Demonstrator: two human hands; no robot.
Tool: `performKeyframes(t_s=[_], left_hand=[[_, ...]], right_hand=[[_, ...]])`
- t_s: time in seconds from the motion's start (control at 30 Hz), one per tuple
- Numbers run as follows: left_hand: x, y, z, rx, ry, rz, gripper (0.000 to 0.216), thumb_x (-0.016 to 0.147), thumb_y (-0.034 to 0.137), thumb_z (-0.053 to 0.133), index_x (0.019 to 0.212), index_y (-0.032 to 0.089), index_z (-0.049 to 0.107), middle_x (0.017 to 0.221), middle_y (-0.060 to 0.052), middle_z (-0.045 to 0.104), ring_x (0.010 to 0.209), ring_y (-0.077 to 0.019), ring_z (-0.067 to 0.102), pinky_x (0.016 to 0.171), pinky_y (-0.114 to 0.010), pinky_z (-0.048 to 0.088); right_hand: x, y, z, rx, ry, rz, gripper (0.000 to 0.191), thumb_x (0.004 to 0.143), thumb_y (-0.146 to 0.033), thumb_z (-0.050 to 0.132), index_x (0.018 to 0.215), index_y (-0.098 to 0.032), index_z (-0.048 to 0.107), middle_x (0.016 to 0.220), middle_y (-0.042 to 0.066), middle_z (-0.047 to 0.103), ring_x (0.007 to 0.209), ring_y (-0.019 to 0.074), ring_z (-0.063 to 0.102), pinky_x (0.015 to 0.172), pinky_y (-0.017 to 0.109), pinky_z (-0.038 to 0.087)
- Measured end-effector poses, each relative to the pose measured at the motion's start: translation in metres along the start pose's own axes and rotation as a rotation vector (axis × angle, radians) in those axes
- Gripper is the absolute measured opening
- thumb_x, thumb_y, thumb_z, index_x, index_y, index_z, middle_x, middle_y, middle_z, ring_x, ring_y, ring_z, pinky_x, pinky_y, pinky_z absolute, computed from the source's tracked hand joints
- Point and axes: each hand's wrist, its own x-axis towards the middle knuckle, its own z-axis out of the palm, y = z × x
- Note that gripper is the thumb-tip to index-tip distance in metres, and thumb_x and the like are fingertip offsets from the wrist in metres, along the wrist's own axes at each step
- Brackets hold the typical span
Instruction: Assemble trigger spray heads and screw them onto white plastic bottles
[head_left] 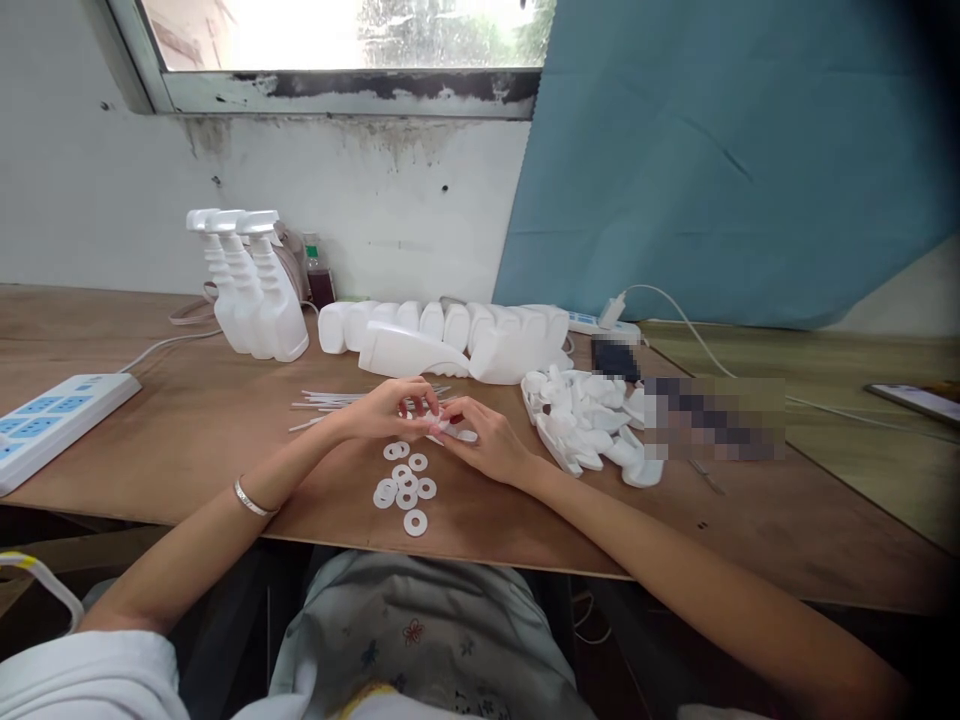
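Note:
Above the middle of the table, my left hand (pixel 399 408) and my right hand (pixel 486 437) meet with fingers closed on a small white plastic part (pixel 466 436). It looks like a trigger spray head, but fingers cover most of it. Just below the hands lie several flat white ring washers (pixel 415 522), some overlapping. Thin white tubes (pixel 322 400) are spread behind my left hand. To the right of my right hand is a heap of white trigger spray heads (pixel 577 415).
White bottles (pixel 416 347) lie in a row at the back, while assembled spray bottles (pixel 274 300) stand at back left. A power strip (pixel 67 420) sits at the left edge. A dark phone-like object (pixel 615 358) and a white cable (pixel 694 330) are at right.

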Motion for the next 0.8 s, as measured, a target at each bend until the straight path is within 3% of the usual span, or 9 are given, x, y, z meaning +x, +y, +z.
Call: performKeyframes(t_s=[0.37, 0.53, 0.8], left_hand=[[0.003, -0.008, 0.004, 0.191, 0.031, 0.093, 0.025, 0.075, 0.039, 0.058, 0.078, 0.014, 0.061, 0.079, -0.005, 0.060, 0.072, -0.0131, 0.053, 0.068, -0.022, 0.040], [0.005, -0.011, 0.001, 0.259, -0.033, 0.178, 0.023, 0.082, 0.034, 0.050, 0.078, 0.015, 0.061, 0.083, -0.007, 0.061, 0.080, -0.0153, 0.053, 0.073, -0.023, 0.038], [0.001, -0.011, 0.002, 0.265, -0.020, 0.084, 0.033, 0.071, 0.040, 0.062, 0.091, 0.016, 0.053, 0.086, -0.003, 0.055, 0.075, -0.0133, 0.050, 0.067, -0.021, 0.038]], right_hand=[[0.004, 0.004, -0.008, -0.175, -0.138, -0.051, 0.017, 0.085, -0.032, 0.044, 0.090, -0.018, 0.052, 0.089, 0.006, 0.059, 0.085, 0.0163, 0.054, 0.076, 0.029, 0.044], [0.006, 0.001, -0.009, -0.155, -0.164, -0.035, 0.017, 0.086, -0.031, 0.042, 0.090, -0.018, 0.053, 0.089, 0.005, 0.059, 0.085, 0.0154, 0.055, 0.077, 0.028, 0.044], [0.001, 0.003, -0.006, -0.091, -0.130, 0.039, 0.022, 0.082, -0.033, 0.049, 0.099, -0.019, 0.045, 0.091, 0.004, 0.061, 0.078, 0.0143, 0.060, 0.070, 0.027, 0.047]])
